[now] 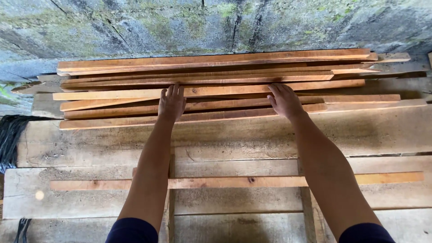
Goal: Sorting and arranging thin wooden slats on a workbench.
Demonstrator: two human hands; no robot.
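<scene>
Both hands lay flat, fingers extended, gripping nothing: left hand [171, 102] and right hand [285, 101] pressed on the stack of reddish-brown wooden slats [216, 85] at the grey plank table's [90, 144] far edge.

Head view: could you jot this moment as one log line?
left hand: flat on slat pile | right hand: flat on same pile | single slat: alone, nearer, on grey planks

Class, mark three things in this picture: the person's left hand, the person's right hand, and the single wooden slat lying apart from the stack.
left hand [171, 103], head view, back of the hand.
right hand [285, 101], head view, back of the hand.
single wooden slat [234, 182], head view, bare middle stretch between the forearms.
</scene>
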